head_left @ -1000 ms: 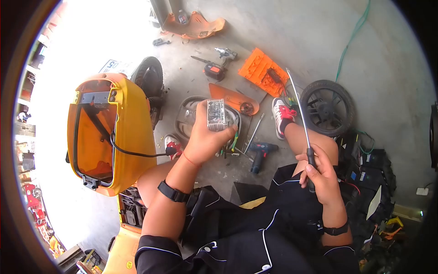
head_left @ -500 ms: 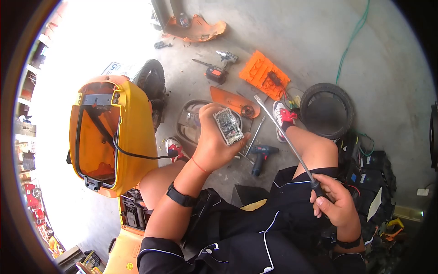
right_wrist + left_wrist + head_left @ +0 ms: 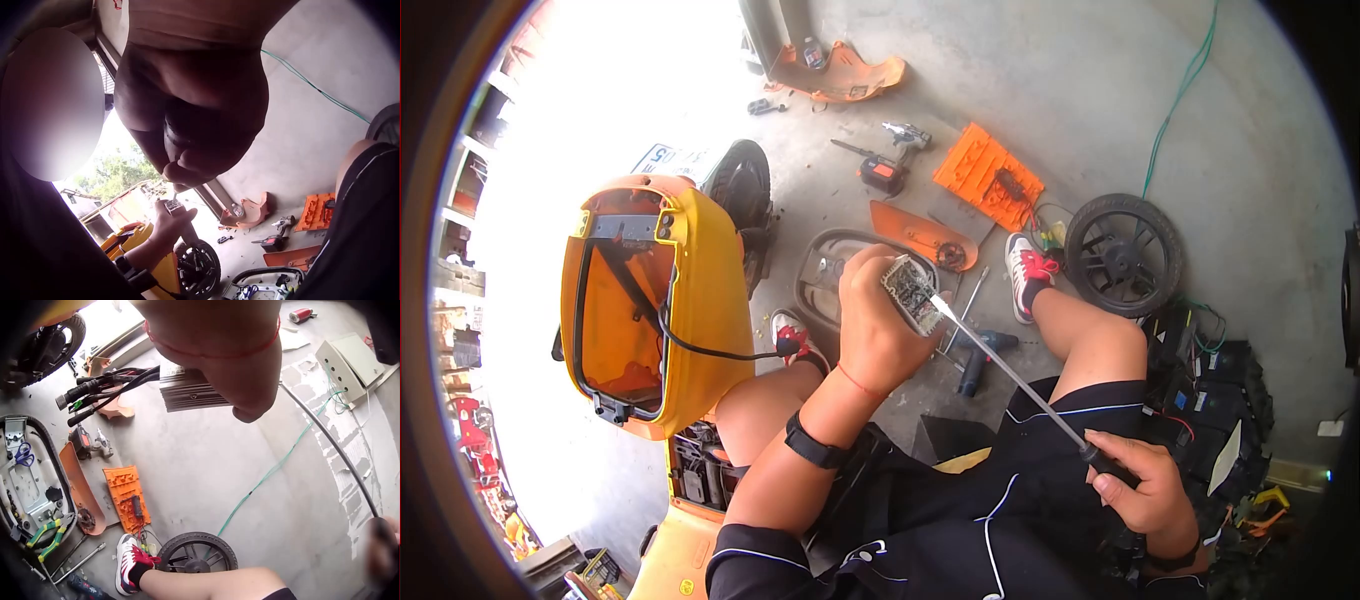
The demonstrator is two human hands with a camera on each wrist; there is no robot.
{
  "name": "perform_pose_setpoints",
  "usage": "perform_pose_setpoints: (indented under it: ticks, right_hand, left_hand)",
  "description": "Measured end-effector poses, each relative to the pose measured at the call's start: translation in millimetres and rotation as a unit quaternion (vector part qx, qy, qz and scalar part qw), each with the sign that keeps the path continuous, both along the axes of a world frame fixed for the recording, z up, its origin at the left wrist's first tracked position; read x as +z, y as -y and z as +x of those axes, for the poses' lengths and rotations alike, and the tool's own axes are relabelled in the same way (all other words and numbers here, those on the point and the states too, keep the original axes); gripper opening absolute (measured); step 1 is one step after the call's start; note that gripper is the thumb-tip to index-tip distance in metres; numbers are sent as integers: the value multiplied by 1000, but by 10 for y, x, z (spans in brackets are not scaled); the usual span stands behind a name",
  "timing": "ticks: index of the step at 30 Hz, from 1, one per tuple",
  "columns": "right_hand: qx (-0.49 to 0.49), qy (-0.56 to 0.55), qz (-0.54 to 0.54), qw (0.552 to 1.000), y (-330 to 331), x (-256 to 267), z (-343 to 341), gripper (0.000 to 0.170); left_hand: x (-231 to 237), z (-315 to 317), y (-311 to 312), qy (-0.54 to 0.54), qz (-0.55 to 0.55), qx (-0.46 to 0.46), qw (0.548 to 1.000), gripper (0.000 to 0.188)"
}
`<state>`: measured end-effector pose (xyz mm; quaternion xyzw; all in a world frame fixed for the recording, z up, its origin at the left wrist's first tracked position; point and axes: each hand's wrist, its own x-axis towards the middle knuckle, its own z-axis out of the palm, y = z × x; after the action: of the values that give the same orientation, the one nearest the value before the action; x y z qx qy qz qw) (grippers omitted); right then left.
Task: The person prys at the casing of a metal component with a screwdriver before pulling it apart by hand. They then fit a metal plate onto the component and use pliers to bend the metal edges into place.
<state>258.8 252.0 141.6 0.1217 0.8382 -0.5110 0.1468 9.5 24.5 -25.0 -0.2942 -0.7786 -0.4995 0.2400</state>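
Observation:
My left hand [image 3: 875, 325] grips a finned metal controller box [image 3: 903, 290], its rough, pitted end face turned up toward me. In the left wrist view, a bundle of black cables [image 3: 112, 384] comes out of the box's far end. My right hand [image 3: 1145, 485] holds a long screwdriver [image 3: 1020, 378] by its black handle, fingers wrapped around it. The shaft slants up and left, with the flat tip right at the edge of the box's end face. In the right wrist view, the back of the right hand [image 3: 194, 119] hides most of the screwdriver.
A yellow scooter body [image 3: 710, 310] stands at the left. On the floor lie an orange panel [image 3: 980, 165], a wheel [image 3: 1125, 255], a blue-black drill [image 3: 975, 365], and another power tool [image 3: 883, 175]. Green-handled pliers [image 3: 55, 536] rest by a tray-like frame. Black battery packs [image 3: 1230, 385] sit at the right.
The screwdriver has swung down and left from nearly upright, bringing its tip to the box. My right hand has moved down and right; the box is tilted and slightly lower.

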Motion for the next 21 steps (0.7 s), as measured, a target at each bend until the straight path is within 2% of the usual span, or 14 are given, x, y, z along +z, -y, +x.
perform_pose_setpoints:
  ticks: [3, 4, 8, 10, 13, 21]
  right_hand:
    - [8, -35, 40, 999, 49, -50, -38, 45]
    - [23, -68, 73, 995, 61, -64, -52, 45]
    - [37, -65, 128, 989, 96, -83, -89, 46]
    - [35, -108, 189, 975, 166, -104, -114, 47]
    - [39, -124, 222, 966, 277, -173, -88, 48]
    - [36, -120, 201, 972, 533, -313, -66, 50]
  left_hand:
    - [-13, 8, 26, -30, -55, 13, 998, 82]
    - [-2, 12, 30, -30, -55, 13, 998, 82]
    - [29, 39, 41, -18, -90, 36, 995, 83]
    - [38, 63, 42, -14, -101, 48, 994, 84]
    - [53, 109, 40, 7, -122, 72, 990, 86]
    - [80, 124, 23, 13, -167, 134, 977, 83]
